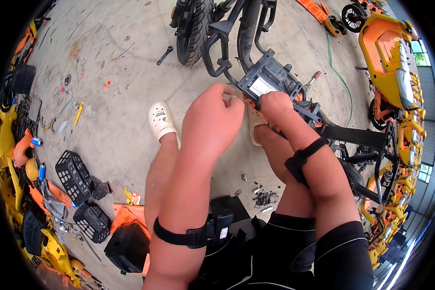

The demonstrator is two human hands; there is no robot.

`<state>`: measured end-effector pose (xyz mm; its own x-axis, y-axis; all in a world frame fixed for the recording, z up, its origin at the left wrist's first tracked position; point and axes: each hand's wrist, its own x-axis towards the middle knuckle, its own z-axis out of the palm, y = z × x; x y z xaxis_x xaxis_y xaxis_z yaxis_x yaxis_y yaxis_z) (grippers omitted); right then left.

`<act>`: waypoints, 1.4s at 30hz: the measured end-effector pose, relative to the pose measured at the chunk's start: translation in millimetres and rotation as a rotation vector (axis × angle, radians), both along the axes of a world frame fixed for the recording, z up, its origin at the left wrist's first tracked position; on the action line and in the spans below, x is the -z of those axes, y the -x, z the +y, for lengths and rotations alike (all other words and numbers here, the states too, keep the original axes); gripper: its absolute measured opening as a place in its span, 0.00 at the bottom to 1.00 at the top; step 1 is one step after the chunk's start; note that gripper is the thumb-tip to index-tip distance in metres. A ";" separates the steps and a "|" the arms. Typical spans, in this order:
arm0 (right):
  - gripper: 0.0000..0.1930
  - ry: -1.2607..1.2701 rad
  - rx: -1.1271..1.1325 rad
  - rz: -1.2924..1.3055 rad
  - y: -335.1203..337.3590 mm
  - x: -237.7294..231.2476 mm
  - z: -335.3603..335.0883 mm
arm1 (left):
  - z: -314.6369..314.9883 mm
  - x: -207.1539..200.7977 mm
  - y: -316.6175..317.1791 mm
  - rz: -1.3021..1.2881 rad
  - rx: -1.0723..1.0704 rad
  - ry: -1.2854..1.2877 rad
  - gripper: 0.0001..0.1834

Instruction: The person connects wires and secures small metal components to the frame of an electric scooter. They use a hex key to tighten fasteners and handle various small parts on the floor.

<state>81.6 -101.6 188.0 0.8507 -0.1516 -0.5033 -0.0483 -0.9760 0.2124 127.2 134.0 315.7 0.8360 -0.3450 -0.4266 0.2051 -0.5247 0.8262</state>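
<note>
A dark grey box-shaped unit (280, 71) with a white label is mounted on the black tube frame (249, 36) of a stripped scooter, in front of me. My left hand (212, 118) is at the unit's near left corner, its fingers curled together in a pinch; whatever is between them is hidden. Against the unit's near edge, beside the label, my right hand (275, 107) is closed with its fingertips turned out of sight. Orange parts and wiring show just under the unit, partly covered by my right hand and arm.
The scooter's tyre (196, 34) is ahead, with a dark wrench (165, 55) on the floor left of it. A red-handled tool (313, 80) lies beyond the unit. Small metal parts (266, 198) lie between my legs. Black crates (75, 176) are at left; yellow scooters (389, 63) line the right.
</note>
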 end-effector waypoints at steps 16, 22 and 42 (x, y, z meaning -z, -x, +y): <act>0.19 -0.157 0.209 0.134 -3.5 0.8 -16.4 | -24.5 -8.2 -0.4 -0.018 0.080 0.009 0.21; 0.16 -0.121 0.269 0.100 -8.8 -13.1 -4.7 | -26.4 -11.7 2.0 -0.001 0.063 0.019 0.18; 0.10 -0.057 -0.020 -0.088 10.9 13.2 -9.7 | -24.6 -2.2 4.4 -0.016 0.064 0.026 0.18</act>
<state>70.7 -111.3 174.9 0.8946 -0.1073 -0.4337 -0.0447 -0.9873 0.1522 122.8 109.4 317.9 0.8186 -0.4086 -0.4036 0.1589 -0.5142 0.8429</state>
